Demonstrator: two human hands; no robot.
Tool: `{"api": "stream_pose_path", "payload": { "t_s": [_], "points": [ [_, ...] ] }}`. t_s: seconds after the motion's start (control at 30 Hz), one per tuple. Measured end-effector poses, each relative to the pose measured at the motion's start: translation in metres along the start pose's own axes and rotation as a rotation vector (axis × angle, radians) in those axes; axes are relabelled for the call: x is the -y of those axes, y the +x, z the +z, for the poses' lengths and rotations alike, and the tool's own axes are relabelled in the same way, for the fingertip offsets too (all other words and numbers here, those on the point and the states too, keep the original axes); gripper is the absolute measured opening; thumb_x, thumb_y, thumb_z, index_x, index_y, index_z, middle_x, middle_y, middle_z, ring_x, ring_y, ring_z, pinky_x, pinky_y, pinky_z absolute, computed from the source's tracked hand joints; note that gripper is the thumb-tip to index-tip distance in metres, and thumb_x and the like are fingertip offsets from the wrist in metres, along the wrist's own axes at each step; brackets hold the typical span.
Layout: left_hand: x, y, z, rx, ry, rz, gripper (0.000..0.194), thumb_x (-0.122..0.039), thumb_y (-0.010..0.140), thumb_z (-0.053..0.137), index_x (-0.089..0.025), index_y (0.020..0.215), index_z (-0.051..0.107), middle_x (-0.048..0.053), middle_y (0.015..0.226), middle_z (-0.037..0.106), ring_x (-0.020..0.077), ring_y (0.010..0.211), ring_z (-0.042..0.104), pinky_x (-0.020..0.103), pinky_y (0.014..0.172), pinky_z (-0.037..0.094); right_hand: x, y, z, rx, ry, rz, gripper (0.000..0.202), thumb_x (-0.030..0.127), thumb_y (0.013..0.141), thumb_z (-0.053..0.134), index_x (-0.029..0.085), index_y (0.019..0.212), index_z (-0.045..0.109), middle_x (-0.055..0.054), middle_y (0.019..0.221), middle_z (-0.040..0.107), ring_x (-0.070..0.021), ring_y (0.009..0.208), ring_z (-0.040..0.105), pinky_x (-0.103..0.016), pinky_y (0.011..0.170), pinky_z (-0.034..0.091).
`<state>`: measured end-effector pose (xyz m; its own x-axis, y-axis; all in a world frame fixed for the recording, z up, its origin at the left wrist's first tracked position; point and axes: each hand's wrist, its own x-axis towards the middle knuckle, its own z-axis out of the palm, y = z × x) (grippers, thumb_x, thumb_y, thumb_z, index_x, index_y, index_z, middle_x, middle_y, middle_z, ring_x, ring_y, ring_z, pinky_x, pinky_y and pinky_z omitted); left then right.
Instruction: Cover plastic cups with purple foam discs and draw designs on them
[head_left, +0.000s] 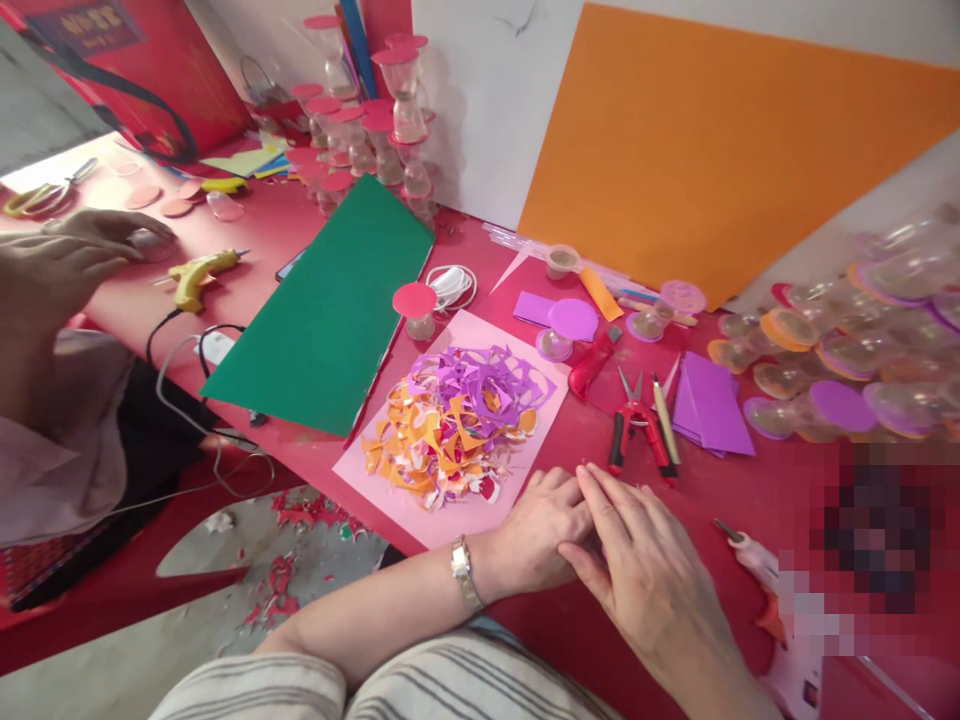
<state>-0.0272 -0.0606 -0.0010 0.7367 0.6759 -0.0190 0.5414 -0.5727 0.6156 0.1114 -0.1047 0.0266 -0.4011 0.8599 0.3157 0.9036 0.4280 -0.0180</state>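
My left hand, with a metal watch on its wrist, rests at the table's near edge. Its fingers are curled, and their tips are hidden; I cannot make out whether anything is inside. Over its knuckles lies my right hand, open, with its fingers stretched out and touching the left. Just beyond them, purple, orange and white paper scraps are heaped on a pink sheet. Red-handled snips, a pencil-like tool and a red utility knife lie to the right of the heap.
A green board lies left; an orange board leans behind. Small plastic-cup hourglasses stand at the back and right. A white glue gun is near my right arm. At left, another person's hands work near a yellow glue gun.
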Motion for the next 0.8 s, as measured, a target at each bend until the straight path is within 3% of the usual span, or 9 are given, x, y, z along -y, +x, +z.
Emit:
{"api": "stream_pose_path", "payload": {
  "t_s": [0.33,0.53,0.67,0.8],
  "points": [
    [-0.001,-0.001,-0.001,0.008,-0.009,-0.005,0.024,-0.029,0.091,0.055,-0.018,0.112,0.057,0.009,0.103,0.062,0.0226,0.087,0.051,0.035,0.075,0.041,0.0,-0.002,0.002,-0.013,0.022,0.02,0.063,0.051,0.098,0.039,0.011,0.146,0.038,-0.017,0.13,0.063,-0.0285,0.111,0.062,-0.044,0.1,0.043],
    [-0.004,-0.001,-0.009,0.046,0.005,-0.019,0.018,-0.025,0.09,0.052,-0.017,0.106,0.057,0.009,0.101,0.061,0.0219,0.085,0.05,0.035,0.075,0.041,-0.011,-0.002,-0.009,-0.005,0.173,-0.034,0.063,0.047,0.098,0.041,0.015,0.151,0.03,-0.014,0.135,0.06,-0.0262,0.127,0.054,-0.044,0.104,0.043],
    [-0.004,-0.001,-0.008,0.069,0.017,-0.017,0.018,-0.032,0.087,0.055,-0.018,0.098,0.056,0.009,0.095,0.06,0.0227,0.083,0.049,0.036,0.074,0.041,-0.017,-0.001,-0.01,-0.044,0.167,-0.103,0.059,0.041,0.098,0.044,0.018,0.151,0.031,-0.011,0.129,0.066,-0.0253,0.129,0.054,-0.046,0.11,0.038],
    [-0.003,-0.002,-0.006,0.058,0.023,0.003,0.029,-0.036,0.082,0.059,-0.017,0.104,0.056,0.009,0.096,0.06,0.023,0.083,0.049,0.036,0.074,0.041,-0.017,0.0,-0.005,-0.025,0.116,-0.101,0.053,0.041,0.099,0.041,0.014,0.145,0.041,-0.013,0.129,0.066,-0.0248,0.124,0.057,-0.044,0.107,0.041]
  ]
}}
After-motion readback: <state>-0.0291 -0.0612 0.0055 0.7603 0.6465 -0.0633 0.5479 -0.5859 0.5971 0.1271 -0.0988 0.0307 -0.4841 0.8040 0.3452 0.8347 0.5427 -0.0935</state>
